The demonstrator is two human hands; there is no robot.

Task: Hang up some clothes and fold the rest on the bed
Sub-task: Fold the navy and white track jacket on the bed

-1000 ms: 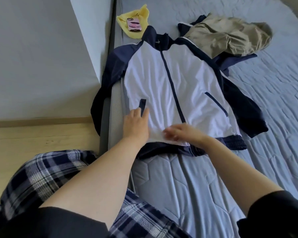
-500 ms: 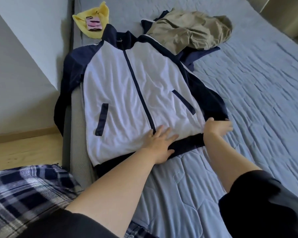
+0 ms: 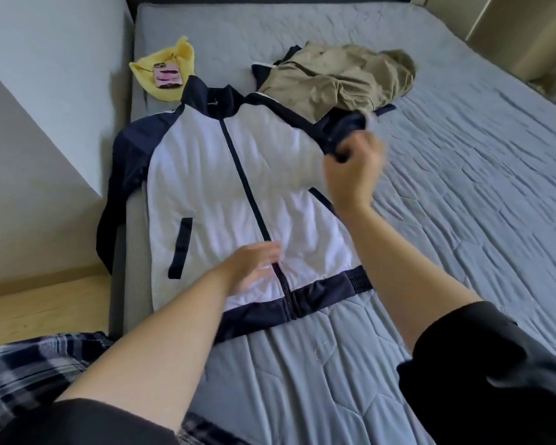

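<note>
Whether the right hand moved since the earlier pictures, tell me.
Yes. The right hand left the jacket's hem corner and went up toward the collar, now gripping the sleeve.

- The jacket [image 3: 206,175] lies flat, front up, on the left side of the bed [image 3: 463,220], collar at the far end.
- One sleeve [image 3: 109,200] hangs over the bed's left edge.
- A phone [image 3: 167,75] sits on a cloth [image 3: 177,54], just behind the collar on the left.
- A crumpled garment [image 3: 344,81] lies behind on the right, partly over the jacket.
- The left hand [image 3: 254,264] rests on the jacket's near front by the zip [image 3: 244,187].
- The right hand [image 3: 353,175] holds the other sleeve [image 3: 344,126] above the jacket's right side.
</note>
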